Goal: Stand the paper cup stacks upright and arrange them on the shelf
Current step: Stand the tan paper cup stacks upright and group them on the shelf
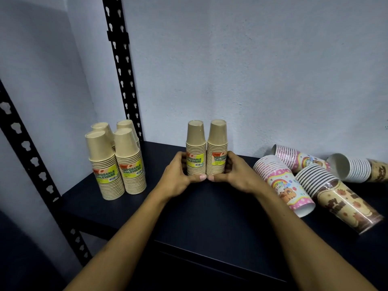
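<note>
A dark, matte shelf [210, 206] carries four upright kraft-paper stacks [117, 162] at far left and four patterned, ribbed stacks [315, 185] lying toppled at right. At centre, two tan tapered stacks [206, 150] stand touching, mouths down. The left hand [178, 175] and right hand [237, 171] cup them from either side, fingers curled round their bases, thumbs nearly meeting in front.

A pale grey-blue wall [252, 70] fills the background, its paint slightly rough and mottled. A black metal upright [119, 66] with keyhole slots rises against it at the back left corner. A second slotted black upright [27, 148] runs diagonally across the near left, partly in shadow
</note>
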Available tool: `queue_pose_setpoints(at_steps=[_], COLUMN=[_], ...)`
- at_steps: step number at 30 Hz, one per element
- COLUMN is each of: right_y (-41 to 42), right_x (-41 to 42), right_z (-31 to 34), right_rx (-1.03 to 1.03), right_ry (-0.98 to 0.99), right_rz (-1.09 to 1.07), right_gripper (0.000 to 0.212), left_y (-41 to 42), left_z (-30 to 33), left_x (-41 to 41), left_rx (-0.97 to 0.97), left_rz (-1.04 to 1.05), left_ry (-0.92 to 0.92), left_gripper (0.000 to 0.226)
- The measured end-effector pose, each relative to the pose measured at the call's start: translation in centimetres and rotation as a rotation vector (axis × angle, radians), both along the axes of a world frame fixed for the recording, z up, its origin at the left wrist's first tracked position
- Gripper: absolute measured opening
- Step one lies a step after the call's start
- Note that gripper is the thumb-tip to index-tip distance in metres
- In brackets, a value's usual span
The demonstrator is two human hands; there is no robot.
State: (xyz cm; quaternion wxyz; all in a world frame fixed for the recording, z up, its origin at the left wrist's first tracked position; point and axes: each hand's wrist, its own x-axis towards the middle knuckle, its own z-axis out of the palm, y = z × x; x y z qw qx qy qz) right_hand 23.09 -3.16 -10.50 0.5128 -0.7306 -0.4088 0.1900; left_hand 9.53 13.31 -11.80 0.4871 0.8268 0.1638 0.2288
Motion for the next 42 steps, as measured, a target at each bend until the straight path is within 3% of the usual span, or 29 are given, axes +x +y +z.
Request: queue_pose_setpoints(at_steps=[4, 9, 24, 33, 38, 42], right_y=[-0.4, -0.3, -0.1, 1.0, 2.5, 4.8], right_x=[0.4, 0.3, -0.3, -4.8, -9.3, -12.9], right_z=[0.4, 0.3, -0.2, 1.0, 0.8, 0.2], right_rx=[0.012, 0.020, 0.048, 0.027, 0.008, 0.012], right_ry=[0.052, 0.003, -0.083, -0.065, -0.092, -0.109], right_rz=[-0.003, -0.007, -0.025, 0.219, 0.298, 0.287], right_gripper=[0.080, 0.060, 0.067, 0.067, 0.072, 0.070], left_y=[0.4, 0.9, -0.7, -4.5, -4.3, -2.9], left_z=[0.4, 0.0, 0.5, -0.3, -0.1, 0.2], left_x=[-0.3, -0.2, -1.3, -9.4, -15.0, -18.3], left_rx=[-0.100, -0.089, 0.003, 0.173, 0.178, 0.156], left_rz=[-0.079, -0.099, 0.046, 0.353, 0.436, 0.495], left_ry=[-0.004, -0.010, -0.037, -0.047, -0.045, -0.023], left_gripper=[0.098, 0.073, 0.067, 0.053, 0.069, 0.067])
